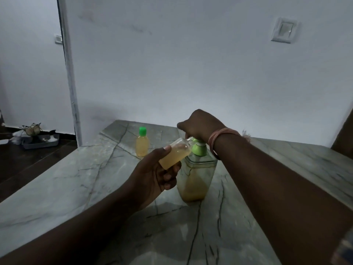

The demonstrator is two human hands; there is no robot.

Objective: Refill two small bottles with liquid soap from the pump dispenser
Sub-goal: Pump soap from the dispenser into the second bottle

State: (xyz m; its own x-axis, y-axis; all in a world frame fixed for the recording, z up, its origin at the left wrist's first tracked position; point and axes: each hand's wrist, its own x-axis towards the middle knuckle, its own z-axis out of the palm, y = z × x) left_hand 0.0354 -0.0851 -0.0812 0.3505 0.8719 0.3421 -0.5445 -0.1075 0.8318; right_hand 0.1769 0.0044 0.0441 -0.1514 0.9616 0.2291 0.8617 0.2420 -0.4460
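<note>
My left hand (pixel 152 175) grips a small clear bottle (pixel 175 153), uncapped and tilted, its mouth up against the pump spout. Yellowish soap fills roughly its lower half. My right hand (pixel 200 125) rests on top of the green pump head of the dispenser (pixel 196 175), fingers bent down over it and hiding the nozzle. The dispenser is a clear square container with yellow soap in its lower part, standing on the marble table (pixel 76 178). A second small bottle (pixel 142 144), green-capped and filled with yellow liquid, stands upright farther back on the left.
The table's left edge drops to a dark floor. A grey tray (pixel 41 142) with small objects lies on the floor at far left. A white wall with a switch plate (pixel 284 32) stands behind the table.
</note>
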